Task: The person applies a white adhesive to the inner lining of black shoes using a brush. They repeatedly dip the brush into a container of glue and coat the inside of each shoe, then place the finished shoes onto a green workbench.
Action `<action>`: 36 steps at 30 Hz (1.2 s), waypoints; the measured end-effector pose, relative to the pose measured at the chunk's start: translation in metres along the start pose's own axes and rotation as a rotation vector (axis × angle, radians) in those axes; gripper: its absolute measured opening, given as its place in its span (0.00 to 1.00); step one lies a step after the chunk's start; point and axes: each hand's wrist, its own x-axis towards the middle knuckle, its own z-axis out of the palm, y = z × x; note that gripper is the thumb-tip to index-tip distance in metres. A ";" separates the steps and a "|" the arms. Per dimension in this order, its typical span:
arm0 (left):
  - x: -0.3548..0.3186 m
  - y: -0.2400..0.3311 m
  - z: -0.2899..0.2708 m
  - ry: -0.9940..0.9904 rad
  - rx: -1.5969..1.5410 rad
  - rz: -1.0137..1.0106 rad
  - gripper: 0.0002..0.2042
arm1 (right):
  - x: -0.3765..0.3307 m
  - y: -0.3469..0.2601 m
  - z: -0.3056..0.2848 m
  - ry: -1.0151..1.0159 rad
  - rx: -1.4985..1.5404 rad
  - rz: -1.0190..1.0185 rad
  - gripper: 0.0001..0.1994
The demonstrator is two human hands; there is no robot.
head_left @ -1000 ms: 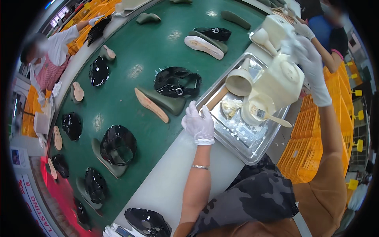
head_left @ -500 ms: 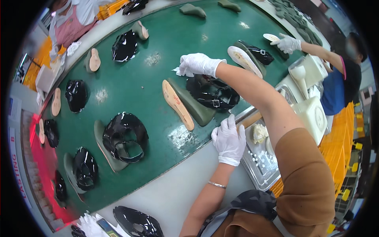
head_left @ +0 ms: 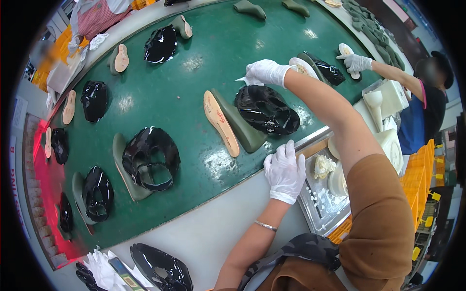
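My right hand [head_left: 267, 72], in a white glove, is closed on a crumpled white cloth [head_left: 241, 79]. It hovers just beyond a glossy black shoe upper with a buckle [head_left: 268, 110]. Against that upper lies a dark green wedge sole [head_left: 240, 121], with a tan insole [head_left: 221, 123] at its left. My left hand [head_left: 285, 172], also gloved, rests near the green surface's front edge, fingers stretched out. Beside its fingertips is a wooden handle [head_left: 315, 148] at the tray's edge; I see nothing in that hand.
A metal tray [head_left: 315, 220] holds a whitish lump [head_left: 324, 166]. More black uppers [head_left: 151, 157] and green soles lie along the green surface [head_left: 194, 203]. At the right, a co-worker's gloved hand [head_left: 357, 63] touches a white insole [head_left: 345, 50]. White containers [head_left: 388, 89] stand near it.
My right hand has shifted slightly right with the white cloth, while my left stays by the edge. The co-worker's white insole has moved down against a dark sole. The whole view has tilted a little.
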 end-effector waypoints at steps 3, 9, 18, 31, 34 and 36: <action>-0.001 0.002 0.001 -0.005 -0.013 0.000 0.22 | -0.008 0.016 0.007 0.033 -0.024 -0.046 0.09; -0.003 0.001 0.007 0.007 0.000 -0.010 0.21 | -0.033 0.034 0.007 -0.086 -0.068 0.071 0.10; -0.004 0.001 0.014 0.032 0.005 -0.022 0.21 | -0.088 0.058 0.030 -0.228 0.100 0.188 0.15; -0.004 0.016 0.015 -0.021 -0.067 -0.057 0.20 | -0.066 0.110 0.010 -0.031 -0.787 -0.775 0.12; 0.001 0.000 0.007 0.012 -0.018 -0.108 0.21 | -0.027 -0.026 -0.050 -0.007 0.531 -0.078 0.18; -0.002 0.009 0.015 0.006 -0.043 -0.075 0.20 | 0.011 -0.036 -0.045 -0.011 0.746 -0.218 0.15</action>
